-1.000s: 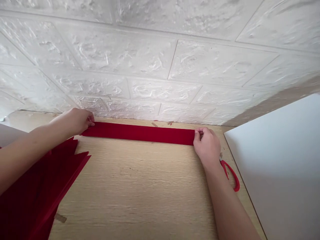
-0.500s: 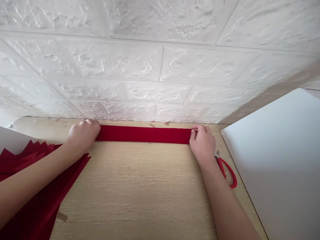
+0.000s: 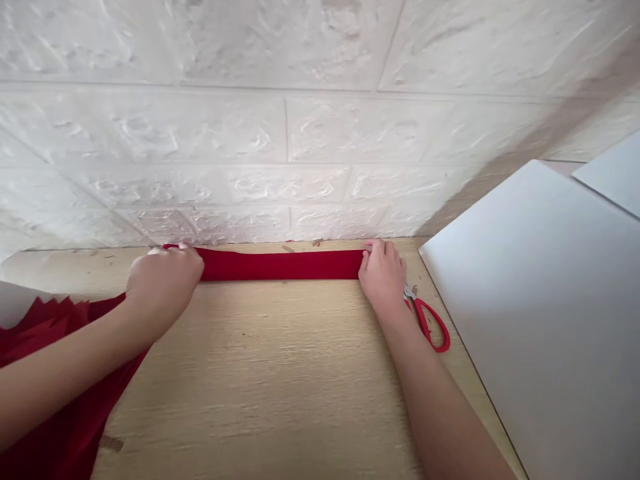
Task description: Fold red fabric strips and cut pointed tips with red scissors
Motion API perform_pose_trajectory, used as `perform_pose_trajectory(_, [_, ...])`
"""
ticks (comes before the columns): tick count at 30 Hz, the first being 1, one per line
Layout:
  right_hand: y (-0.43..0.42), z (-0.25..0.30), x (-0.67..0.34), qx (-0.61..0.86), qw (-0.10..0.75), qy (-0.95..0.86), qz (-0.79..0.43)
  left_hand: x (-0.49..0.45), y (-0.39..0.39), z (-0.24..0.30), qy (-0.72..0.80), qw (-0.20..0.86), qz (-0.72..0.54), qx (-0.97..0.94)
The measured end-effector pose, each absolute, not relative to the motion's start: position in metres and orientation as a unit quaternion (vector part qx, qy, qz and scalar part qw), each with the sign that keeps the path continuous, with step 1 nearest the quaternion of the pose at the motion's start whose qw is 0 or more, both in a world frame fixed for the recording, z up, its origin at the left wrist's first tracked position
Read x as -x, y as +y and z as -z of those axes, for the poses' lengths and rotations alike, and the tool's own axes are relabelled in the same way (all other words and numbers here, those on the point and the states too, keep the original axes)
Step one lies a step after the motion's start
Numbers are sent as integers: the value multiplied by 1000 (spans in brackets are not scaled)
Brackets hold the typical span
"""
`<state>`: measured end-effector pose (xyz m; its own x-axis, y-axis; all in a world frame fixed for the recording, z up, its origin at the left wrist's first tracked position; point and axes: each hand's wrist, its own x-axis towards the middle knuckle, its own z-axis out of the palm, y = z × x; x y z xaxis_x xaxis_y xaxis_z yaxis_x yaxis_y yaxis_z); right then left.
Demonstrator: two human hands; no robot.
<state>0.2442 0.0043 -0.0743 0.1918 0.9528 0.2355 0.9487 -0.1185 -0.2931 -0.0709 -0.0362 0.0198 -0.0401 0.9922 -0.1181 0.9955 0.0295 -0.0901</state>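
Observation:
A flat red strip (image 3: pixel 280 265) lies along the far edge of the light wood table (image 3: pixel 270 373), against the wall. My left hand (image 3: pixel 163 283) is closed over the strip's left end and hides part of it. My right hand (image 3: pixel 383 277) grips the right end with its fingertips, and the strip's end is hidden beneath them. Just right of that hand lie red-handled scissors (image 3: pixel 427 320), apart from it. A stack of red pointed sheets (image 3: pixel 50 407) lies under my left forearm at the lower left.
A textured white brick-pattern wall (image 3: pixel 250 133) rises behind the table. A large white board (image 3: pixel 530 320) lies at the right, with another white panel (image 3: pixel 613 173) beyond it. A white sheet (image 3: pixel 15 303) sits at the far left. Small tape scraps mark the table.
The view has shifted and tilted, moving the wall and table in frame. My left hand has moved further over the strip. The scissors and strip have not visibly moved on the table.

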Motion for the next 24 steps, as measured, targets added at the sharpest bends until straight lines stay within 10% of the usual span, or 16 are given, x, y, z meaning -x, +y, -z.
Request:
perform_pose_trajectory(8, [3, 70, -243, 756, 184, -628, -14, -95, -12, -18, 476, 69, 54, -875])
perform_pose_trajectory(24, [1, 73, -256, 721, 296, -622, -74, -137, 51, 3, 541, 186, 133, -810])
